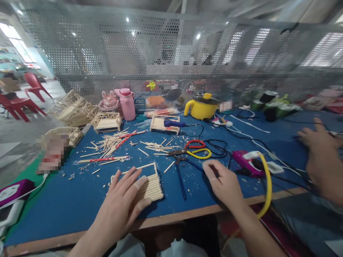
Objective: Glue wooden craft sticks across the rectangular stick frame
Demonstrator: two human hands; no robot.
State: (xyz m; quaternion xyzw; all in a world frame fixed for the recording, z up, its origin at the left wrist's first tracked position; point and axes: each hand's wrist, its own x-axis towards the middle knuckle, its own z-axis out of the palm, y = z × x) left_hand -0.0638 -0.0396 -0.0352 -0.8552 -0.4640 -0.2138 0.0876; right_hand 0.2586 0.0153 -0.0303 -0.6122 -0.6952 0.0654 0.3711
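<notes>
My left hand [122,196] lies with fingers stretched over a small panel of wooden sticks [151,189] on the blue table; white covers show on some fingertips. Part of the panel and its thin frame is hidden under the hand. My right hand [222,180] rests at the table's front right, fingers curled together; anything inside them is hidden. Close to its fingertips ends one handle of the blue-handled pliers [182,180]. Scissors with red and yellow handles [198,149] lie just behind the pliers.
Loose wooden sticks [111,142] and a blue glue gun [174,123] lie further back. Small stick-built frames [107,123], a pink jug [127,103] and a yellow pot [202,107] stand behind. Cables run from a purple power strip [241,160]. Another person's hand [318,139] is at right.
</notes>
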